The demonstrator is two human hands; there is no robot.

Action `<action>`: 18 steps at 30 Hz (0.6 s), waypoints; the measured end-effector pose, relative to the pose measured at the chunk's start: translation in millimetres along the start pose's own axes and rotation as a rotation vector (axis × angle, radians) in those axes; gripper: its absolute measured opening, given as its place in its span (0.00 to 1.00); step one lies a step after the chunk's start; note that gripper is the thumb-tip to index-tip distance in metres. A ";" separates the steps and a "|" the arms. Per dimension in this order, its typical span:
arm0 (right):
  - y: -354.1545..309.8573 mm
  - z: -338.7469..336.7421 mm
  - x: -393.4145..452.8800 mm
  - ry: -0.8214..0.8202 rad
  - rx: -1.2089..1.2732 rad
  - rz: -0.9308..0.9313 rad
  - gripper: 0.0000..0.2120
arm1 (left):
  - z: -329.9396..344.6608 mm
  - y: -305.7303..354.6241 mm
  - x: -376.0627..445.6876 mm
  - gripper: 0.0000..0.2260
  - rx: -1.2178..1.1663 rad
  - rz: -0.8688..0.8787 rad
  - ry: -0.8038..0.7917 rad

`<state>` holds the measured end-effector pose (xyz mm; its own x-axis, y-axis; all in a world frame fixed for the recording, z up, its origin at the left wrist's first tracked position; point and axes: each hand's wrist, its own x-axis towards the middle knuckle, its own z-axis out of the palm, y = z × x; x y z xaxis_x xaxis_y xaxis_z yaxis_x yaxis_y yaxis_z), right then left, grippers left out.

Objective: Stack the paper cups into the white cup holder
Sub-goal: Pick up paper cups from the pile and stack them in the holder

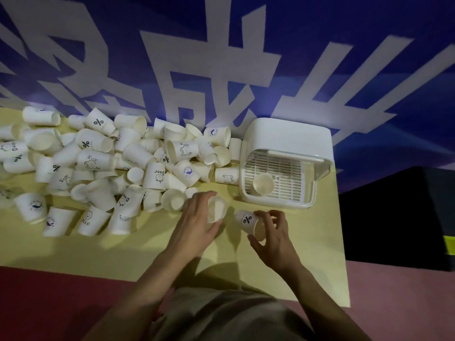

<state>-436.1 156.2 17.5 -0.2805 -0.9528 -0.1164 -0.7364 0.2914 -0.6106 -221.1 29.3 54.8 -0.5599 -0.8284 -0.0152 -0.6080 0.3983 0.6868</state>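
- The white cup holder (285, 163) contains one cup (263, 183) so far.
- Left of the holder, a big cup pile (103, 166) remains.
- Just before the holder, the left hand (197, 222) grasps a plain cup (216, 209); the right hand (273, 238) grasps a percent-marked cup (247, 221).

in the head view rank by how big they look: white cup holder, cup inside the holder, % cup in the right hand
1. white cup holder
2-3. % cup and cup inside the holder: look alike, and the % cup is nearer, so unranked.
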 end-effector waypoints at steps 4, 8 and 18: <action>16.3 -34.0 -0.4 0.056 0.026 0.015 0.31 | 22.9 37.0 52.2 0.32 0.018 0.099 0.008; 27.5 -54.9 2.3 0.077 0.020 0.002 0.29 | 48.5 60.0 91.6 0.30 0.073 0.127 -0.042; 47.9 -64.4 -3.4 0.127 0.107 0.001 0.24 | 97.8 64.5 127.9 0.29 0.210 0.165 -0.185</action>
<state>-510.1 178.9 39.1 -0.3621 -0.9319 -0.0215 -0.6682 0.2756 -0.6910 -387.0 -12.4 26.0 -0.7418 -0.6678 -0.0615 -0.5927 0.6100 0.5260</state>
